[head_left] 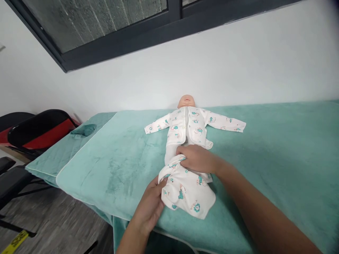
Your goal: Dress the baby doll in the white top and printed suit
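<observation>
**Right hand (pixel 197 158) and left hand (pixel 150 201) on printed pants (pixel 185 190), baby doll (pixel 186 101) lying face up**

Right hand: fingers curled together at the upper edge of the cloth, apparently pinching the waistband; exact thumb contact hard to make out. Left hand: pinching the near-left side, thumb on top, fingers mostly beneath.

Pants bunched over the lower part of the doll, loose cloth spread toward the near edge of the green-covered bed (pixel 119 151). White leg area (pixel 170 153) showing between waistband and printed jacket (pixel 176 127). Jacket sleeves flung wide; front panels parted down the middle. Doll's head close by the wall (pixel 251 70). Feet not visible under the cloth.

Step in hand, by my reading: working the waistband and folds around the lower body, both hands sharing the load. From this hold, a next move would call for even tension on both sides, a finger inside the band to free bunched folds, and light pressure so the doll doesn't slide or twist. Thin, floppy cloth; likely to snag or roll.
</observation>
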### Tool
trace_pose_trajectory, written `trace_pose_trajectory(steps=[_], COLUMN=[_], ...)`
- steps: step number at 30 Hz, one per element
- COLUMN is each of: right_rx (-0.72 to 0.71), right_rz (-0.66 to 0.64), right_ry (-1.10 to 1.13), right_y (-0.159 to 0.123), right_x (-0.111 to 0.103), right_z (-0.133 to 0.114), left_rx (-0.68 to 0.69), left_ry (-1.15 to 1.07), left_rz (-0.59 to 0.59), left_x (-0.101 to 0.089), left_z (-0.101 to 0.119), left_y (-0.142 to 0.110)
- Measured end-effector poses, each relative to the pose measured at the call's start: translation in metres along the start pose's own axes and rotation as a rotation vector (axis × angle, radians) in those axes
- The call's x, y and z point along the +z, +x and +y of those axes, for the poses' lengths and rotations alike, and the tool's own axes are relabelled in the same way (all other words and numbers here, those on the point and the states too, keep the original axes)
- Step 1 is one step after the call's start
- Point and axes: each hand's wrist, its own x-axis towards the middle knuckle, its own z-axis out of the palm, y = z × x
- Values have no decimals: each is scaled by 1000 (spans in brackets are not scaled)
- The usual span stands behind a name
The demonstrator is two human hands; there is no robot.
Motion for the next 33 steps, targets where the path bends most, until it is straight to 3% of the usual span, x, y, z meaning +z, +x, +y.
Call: trace_pose_trajectory(steps=[4, 9, 17, 21, 27, 33], right_rx=[-44, -78, -96, -55, -25, -65], right_rz=[-37, -77, -55, -37, -59, -110], right_ry=[179, 261, 322, 391, 457, 375], right_y=[0, -1, 0, 3, 0, -2], right_x=[-6, -12, -8, -5, -11, -11], right_z=[6, 10, 10, 12, 9, 9], left_rx=[74, 300, 571, 445, 235, 163], left_ry=[203, 524, 578, 483, 340, 411], left_rz=[-12, 73, 272, 259, 33, 24], left_x=[-10, -15, -3, -8, -15, -6], left_z=[14, 35, 33, 29, 23, 28], left_y=[10, 31, 62, 55, 16, 12])
